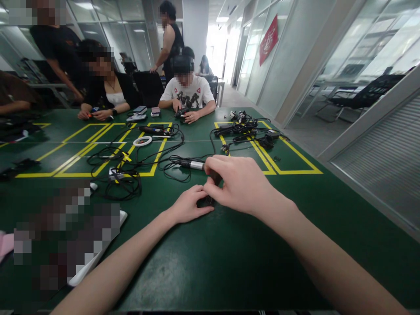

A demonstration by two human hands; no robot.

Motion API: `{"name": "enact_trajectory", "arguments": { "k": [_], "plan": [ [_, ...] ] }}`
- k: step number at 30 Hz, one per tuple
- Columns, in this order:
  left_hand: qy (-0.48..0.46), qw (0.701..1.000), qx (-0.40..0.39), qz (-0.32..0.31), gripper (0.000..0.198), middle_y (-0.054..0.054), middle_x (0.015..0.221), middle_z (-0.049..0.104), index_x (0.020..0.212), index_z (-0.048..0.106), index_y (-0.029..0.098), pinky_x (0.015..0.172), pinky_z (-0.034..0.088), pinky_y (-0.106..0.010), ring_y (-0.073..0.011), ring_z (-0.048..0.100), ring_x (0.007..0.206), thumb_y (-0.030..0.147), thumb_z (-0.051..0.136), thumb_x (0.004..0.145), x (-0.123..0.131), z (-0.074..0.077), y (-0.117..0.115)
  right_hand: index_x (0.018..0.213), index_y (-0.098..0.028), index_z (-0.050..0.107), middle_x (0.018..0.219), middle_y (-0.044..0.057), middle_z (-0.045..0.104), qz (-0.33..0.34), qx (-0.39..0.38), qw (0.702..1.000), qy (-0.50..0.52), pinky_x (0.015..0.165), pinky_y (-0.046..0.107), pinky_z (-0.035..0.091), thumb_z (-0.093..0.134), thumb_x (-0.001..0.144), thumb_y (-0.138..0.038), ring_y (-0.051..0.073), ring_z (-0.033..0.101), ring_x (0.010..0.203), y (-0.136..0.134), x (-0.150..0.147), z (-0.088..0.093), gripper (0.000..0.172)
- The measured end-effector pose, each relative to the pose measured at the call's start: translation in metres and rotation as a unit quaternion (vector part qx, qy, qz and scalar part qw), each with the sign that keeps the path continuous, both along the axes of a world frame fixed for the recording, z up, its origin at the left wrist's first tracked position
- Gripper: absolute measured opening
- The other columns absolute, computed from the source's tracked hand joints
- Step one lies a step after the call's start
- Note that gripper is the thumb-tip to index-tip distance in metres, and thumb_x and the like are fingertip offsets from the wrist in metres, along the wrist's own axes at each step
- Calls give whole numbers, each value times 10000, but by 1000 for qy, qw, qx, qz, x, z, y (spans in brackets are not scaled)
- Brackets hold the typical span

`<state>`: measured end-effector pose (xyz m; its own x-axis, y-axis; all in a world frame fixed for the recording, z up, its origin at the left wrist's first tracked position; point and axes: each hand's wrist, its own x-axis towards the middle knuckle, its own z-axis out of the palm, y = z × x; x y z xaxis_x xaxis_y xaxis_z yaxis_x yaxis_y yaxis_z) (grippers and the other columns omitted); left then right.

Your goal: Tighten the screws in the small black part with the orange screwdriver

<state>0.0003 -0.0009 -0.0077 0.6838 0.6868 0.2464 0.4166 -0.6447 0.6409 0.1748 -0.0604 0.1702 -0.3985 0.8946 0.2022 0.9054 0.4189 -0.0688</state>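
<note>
My right hand [241, 183] is curled over the near end of a black and silver handheld microphone [193, 164] that lies on the green table [229, 253]. Its fingers are closed round the microphone's dark body. My left hand [188, 205] rests just below it, fingers bent and pressed on a small dark part [207, 201] that is mostly hidden between the two hands. A black cable runs from the microphone to the left.
Tangled black cables [121, 179] and a white ring [142, 141] lie inside yellow taped boxes. More cables and adapters [246, 129] sit at the right. Other people sit and stand at the far edge. A white device [95, 258] lies at near left.
</note>
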Motion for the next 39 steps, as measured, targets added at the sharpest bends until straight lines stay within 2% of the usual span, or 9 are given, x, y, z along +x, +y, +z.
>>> {"name": "enact_trajectory", "arguments": {
  "k": [4,9,12,18,22,24,30,34,39],
  "plan": [
    [16,1000,6,-5,303,-90,1266,720,1172,757,217,1067,555,-403,-281,676,1185,371,794,915,1,1,0,904,-207,740,894,108,799,-55,2,997,-52,624,327,211,458,1083,-529,276,742,847,4,-1,9,464],
    [27,1000,9,2,258,-89,1164,718,1082,761,198,975,573,-379,-266,685,1087,381,807,906,1,4,-1,1099,-217,698,976,75,805,-61,-14,998,-30,628,306,241,493,1049,-266,250,732,855,11,3,9,217],
    [24,1000,8,-1,267,-82,1152,715,1105,761,209,977,572,-374,-262,681,1089,384,804,909,1,4,-2,1018,-223,696,958,51,795,-68,-25,997,-7,638,301,266,587,962,-239,251,722,865,13,7,7,123],
    [13,1000,12,-9,315,-87,1217,711,1176,762,236,1042,561,-389,-270,674,1156,421,786,923,-1,-2,-1,893,-206,725,844,112,776,-53,-19,997,-61,623,323,216,441,1088,-516,282,729,818,10,4,9,464],
    [10,1000,15,-6,344,-89,1219,720,1199,760,240,1043,562,-394,-276,676,1161,456,774,931,-3,-4,-1,1145,-231,686,914,61,785,3,-33,999,-27,630,307,240,489,1072,-296,241,718,813,8,2,9,220],
    [15,1000,14,-4,330,-88,1206,728,1172,764,232,1037,563,-397,-276,682,1144,457,775,931,-3,-4,-1,1219,-230,648,917,45,776,17,-38,999,0,633,299,258,535,1016,-229,226,697,785,10,4,8,232],
    [23,1000,5,-4,294,-106,1224,721,1123,764,190,1032,565,-399,-279,688,1136,402,792,922,-2,3,-3,1075,-221,653,870,37,750,1,-19,1000,14,621,291,250,636,957,-285,219,668,770,16,9,5,135],
    [21,1000,3,-6,266,-104,1249,708,1114,765,199,1056,558,-394,-278,680,1167,379,795,920,-2,5,-4,949,-217,679,823,78,743,-27,-19,999,-35,612,307,206,489,1074,-510,245,677,764,14,7,9,371],
    [17,1000,0,-3,305,-97,1250,714,1167,762,217,1064,556,-399,-275,679,1162,404,785,926,-2,4,-3,1135,-234,671,856,62,755,-5,-28,999,-26,621,310,223,515,1047,-297,236,676,760,12,7,11,189]
  ]
}}
